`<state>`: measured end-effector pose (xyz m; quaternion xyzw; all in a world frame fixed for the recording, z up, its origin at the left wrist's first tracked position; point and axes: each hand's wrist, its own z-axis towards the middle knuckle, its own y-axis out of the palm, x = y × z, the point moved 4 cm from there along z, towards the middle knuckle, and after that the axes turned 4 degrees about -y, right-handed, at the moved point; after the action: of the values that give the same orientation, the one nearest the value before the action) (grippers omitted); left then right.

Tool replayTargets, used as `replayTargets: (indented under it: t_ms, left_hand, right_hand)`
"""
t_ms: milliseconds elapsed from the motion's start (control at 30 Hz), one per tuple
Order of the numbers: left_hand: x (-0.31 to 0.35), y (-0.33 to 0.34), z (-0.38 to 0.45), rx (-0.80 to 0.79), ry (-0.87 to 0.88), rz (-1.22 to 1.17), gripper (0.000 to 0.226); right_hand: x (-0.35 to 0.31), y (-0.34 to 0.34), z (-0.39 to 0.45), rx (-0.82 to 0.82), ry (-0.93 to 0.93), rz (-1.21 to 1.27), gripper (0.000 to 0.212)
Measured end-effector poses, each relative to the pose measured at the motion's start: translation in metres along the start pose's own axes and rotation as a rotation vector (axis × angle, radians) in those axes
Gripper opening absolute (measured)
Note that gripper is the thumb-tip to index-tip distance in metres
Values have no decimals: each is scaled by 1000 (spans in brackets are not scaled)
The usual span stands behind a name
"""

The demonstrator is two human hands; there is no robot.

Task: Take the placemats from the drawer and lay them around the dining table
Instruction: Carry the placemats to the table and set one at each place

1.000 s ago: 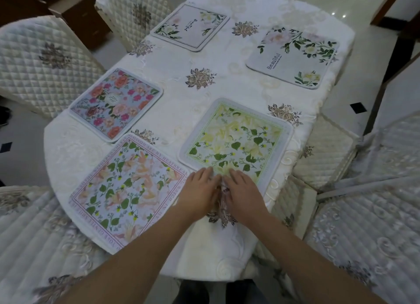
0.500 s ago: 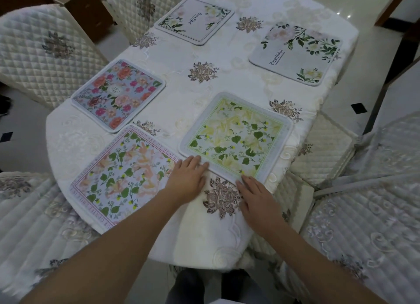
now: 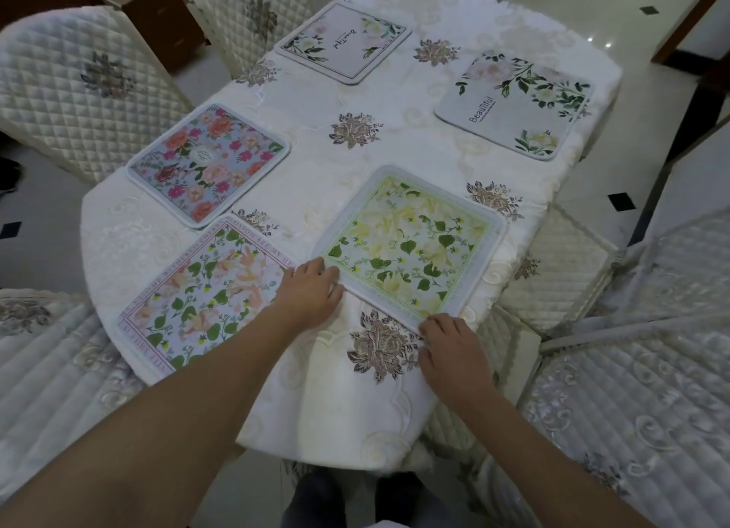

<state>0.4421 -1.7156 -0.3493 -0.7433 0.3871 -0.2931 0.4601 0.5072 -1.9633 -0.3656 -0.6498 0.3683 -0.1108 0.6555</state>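
Several placemats lie on the dining table (image 3: 395,429), which wears a cream embroidered cloth. Nearest me is a yellow-green leafy placemat (image 3: 414,247). My left hand (image 3: 310,290) lies flat at its near left corner, fingers touching the edge. My right hand (image 3: 450,346) lies flat at its near right corner, fingertips at the edge. Left of it sits a peach-flower placemat with a lettered border (image 3: 197,294). Farther off are a pink-rose placemat (image 3: 207,162) and two white "Beautiful" placemats (image 3: 345,41) (image 3: 513,105).
Quilted cream chairs ring the table: two at the left back (image 3: 75,93) (image 3: 253,14), one at the near left (image 3: 43,369), others at the right (image 3: 553,274) (image 3: 632,389). A wooden cabinet (image 3: 130,2) stands behind the left chairs.
My hands were side by side at the middle of the yellow-green placemat's near edge. They have spread apart, left hand to the left corner and right hand to the right corner.
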Motion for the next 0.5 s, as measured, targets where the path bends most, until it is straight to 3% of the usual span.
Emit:
replayTargets:
  t_ms: [67,233,500]
  left_hand:
    - [-3,-2,-5,28,-30,-27,49]
    - [-11,-26,-28,184,-107,-126,54]
    - [-81,-84,-99,395,-300,-316,58]
  right_hand:
    - [-5,-7,9,-26,16,2,27]
    - [-35,-30,44,-79,-7,127,51]
    - [-150,-67,103,-50,-262,245,55]
